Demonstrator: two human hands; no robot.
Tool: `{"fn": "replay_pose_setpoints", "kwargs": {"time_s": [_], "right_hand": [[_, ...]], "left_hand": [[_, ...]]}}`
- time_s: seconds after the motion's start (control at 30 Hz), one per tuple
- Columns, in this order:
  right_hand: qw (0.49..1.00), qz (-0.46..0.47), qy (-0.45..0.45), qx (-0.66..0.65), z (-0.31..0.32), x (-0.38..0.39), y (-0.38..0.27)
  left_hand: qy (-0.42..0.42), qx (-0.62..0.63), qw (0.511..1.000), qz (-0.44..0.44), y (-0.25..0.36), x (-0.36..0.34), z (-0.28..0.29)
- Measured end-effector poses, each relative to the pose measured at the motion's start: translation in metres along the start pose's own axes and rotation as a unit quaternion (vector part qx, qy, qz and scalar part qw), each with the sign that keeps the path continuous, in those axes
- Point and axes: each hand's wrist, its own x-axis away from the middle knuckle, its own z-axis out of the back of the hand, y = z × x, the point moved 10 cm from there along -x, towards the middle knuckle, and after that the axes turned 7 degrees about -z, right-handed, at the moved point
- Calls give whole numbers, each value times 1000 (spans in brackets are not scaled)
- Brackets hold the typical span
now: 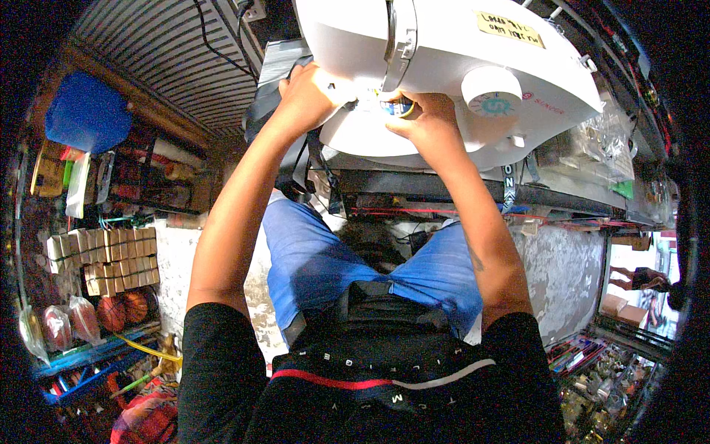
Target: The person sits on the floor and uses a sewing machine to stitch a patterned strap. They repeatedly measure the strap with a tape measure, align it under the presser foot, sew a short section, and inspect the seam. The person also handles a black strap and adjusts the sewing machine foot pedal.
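Observation:
A white sewing machine [436,66] stands in front of me, with a round white dial [491,92] on its body. Beneath its head, a bright light washes out the needle area. My left hand [314,95] is bent inward at the left of this glare, its fingers curled; their tips and anything in them are lost in the light. From the right, my right hand [433,118] grips a small round blue item with a yellow rim [399,106] between thumb and fingers, close by the needle area. What kind of thing it is cannot be made out.
A dark table edge [444,181] runs under the machine. Clear plastic bags [603,148] lie to its right. Shelves at left hold stacked wrapped bundles [103,255] and a blue bag [89,111]. A black cable [214,48] hangs by the slatted panel. A person [643,281] shows far right.

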Motion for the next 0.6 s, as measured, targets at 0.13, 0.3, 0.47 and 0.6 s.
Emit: {"fn": "replay_pose_setpoints", "kwargs": {"time_s": [0.13, 0.3, 0.47, 0.6], "right_hand": [[1000, -28, 3, -6, 0, -1, 5], [998, -49, 30, 36, 5, -1, 7], [998, -50, 26, 11, 3, -3, 9], [988, -143, -9, -56, -8, -5, 28]], "left_hand": [[120, -4, 990, -80, 15, 1, 19], [9, 29, 999, -28, -6, -7, -3], [24, 32, 996, -76, -6, -11, -3], [34, 25, 994, -104, -3, -13, -2]]}}
